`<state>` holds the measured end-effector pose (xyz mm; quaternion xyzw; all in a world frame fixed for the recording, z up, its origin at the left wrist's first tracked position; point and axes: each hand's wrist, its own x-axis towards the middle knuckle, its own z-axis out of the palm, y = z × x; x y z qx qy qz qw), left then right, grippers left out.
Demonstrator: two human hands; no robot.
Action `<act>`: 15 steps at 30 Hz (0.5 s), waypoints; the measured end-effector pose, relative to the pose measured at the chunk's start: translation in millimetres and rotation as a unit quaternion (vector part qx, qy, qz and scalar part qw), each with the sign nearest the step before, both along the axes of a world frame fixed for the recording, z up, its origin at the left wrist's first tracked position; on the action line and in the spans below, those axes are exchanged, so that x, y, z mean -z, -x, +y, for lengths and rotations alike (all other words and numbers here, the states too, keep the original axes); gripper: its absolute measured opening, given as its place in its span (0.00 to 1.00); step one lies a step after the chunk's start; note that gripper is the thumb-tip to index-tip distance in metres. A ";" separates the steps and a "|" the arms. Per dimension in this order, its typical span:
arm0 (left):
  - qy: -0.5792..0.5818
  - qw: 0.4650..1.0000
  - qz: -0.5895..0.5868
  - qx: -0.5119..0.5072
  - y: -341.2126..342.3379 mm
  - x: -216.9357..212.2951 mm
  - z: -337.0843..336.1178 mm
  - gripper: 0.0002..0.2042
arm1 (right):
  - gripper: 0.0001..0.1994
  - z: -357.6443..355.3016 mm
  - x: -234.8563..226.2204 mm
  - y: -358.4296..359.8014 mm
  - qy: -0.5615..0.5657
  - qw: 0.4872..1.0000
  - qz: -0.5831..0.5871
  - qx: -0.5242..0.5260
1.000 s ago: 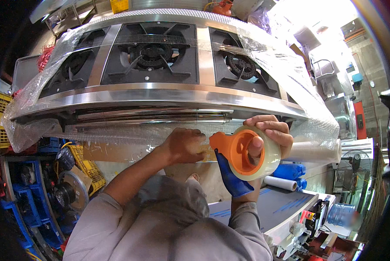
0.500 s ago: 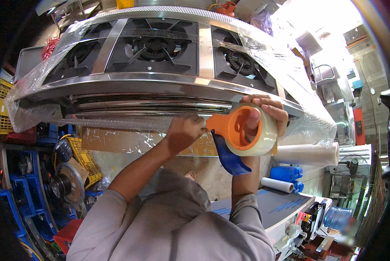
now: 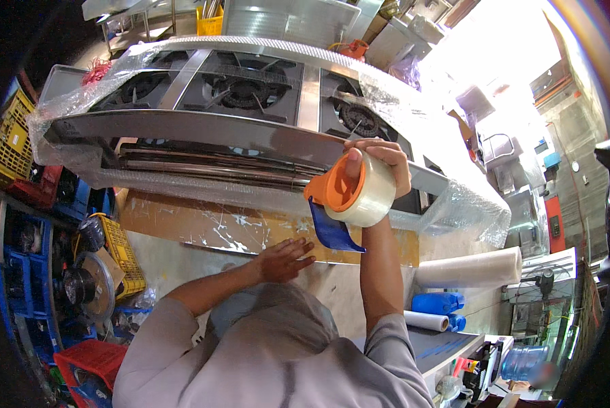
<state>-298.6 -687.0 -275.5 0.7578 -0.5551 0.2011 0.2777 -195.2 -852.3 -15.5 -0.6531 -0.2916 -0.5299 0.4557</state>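
Observation:
My right hand [image 3: 393,163] grips an orange tape dispenser [image 3: 342,183] loaded with a wide roll of clear tape [image 3: 376,197]. The thumb reaches into its core, and a blue flap [image 3: 333,228] hangs from the dispenser. Lower and to the left is my left hand [image 3: 284,260], holding nothing, its fingers stretched out and slightly apart. Beyond both hands stands a steel gas stove [image 3: 244,126] with several black burners [image 3: 245,88]. Bubble wrap [image 3: 203,197] runs along its front and around its sides.
Brown cardboard [image 3: 182,221] lies below the stove's front. To the right are a large film roll [image 3: 471,267], blue jugs [image 3: 437,301] and a dark-topped table [image 3: 427,347]. Yellow crates [image 3: 123,248] and blue bins [image 3: 36,279] stand on the left.
My left hand has left the dispenser's tip, dropped toward me and opened. My right hand has shifted slightly left with the tape dispenser. The view has tilted, showing more beyond the stove.

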 end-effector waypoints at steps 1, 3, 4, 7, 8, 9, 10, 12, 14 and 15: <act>0.003 0.999 -0.025 -0.022 -12.4 7.5 -1.7 0.31 | 0.12 3.0 -1.5 1.0 0.001 1.000 0.003 -0.007; 0.011 0.996 -0.076 -0.052 -50.8 17.0 -4.7 0.33 | 0.12 -1.6 -0.8 1.4 0.005 1.000 0.009 -0.017; -0.069 0.994 -0.076 -0.044 -63.5 6.1 -3.0 0.33 | 0.12 -5.5 0.9 -0.9 -0.009 1.000 0.004 -0.017; -0.243 0.970 -0.010 -0.031 -91.8 -8.5 5.5 0.34 | 0.11 -5.2 4.0 -5.2 -0.043 0.999 0.002 -0.019; -0.242 0.969 0.018 -0.037 -98.1 -10.4 7.8 0.34 | 0.11 -3.5 2.8 -5.7 -0.034 0.999 -0.007 -0.020; -0.243 0.968 0.046 -0.038 -100.0 -17.1 9.7 0.33 | 0.11 -3.0 2.9 -3.9 -0.027 0.999 -0.012 -0.015; -0.244 0.966 0.075 -0.039 -102.7 -21.4 10.3 0.33 | 0.11 -3.3 2.2 -3.5 -0.019 1.000 -0.018 -0.011; -0.207 0.977 0.049 -0.034 -107.0 -12.7 6.3 0.32 | 0.11 -4.8 3.4 -4.2 -0.006 1.000 -0.016 -0.008; -0.190 0.978 0.087 -0.016 -106.8 -4.6 5.5 0.31 | 0.13 -3.0 0.7 0.2 0.007 1.000 -0.004 -0.005; -0.191 0.972 0.136 -0.002 -103.9 -10.9 7.3 0.31 | 0.13 -1.7 -0.1 2.0 0.001 1.000 0.003 -0.005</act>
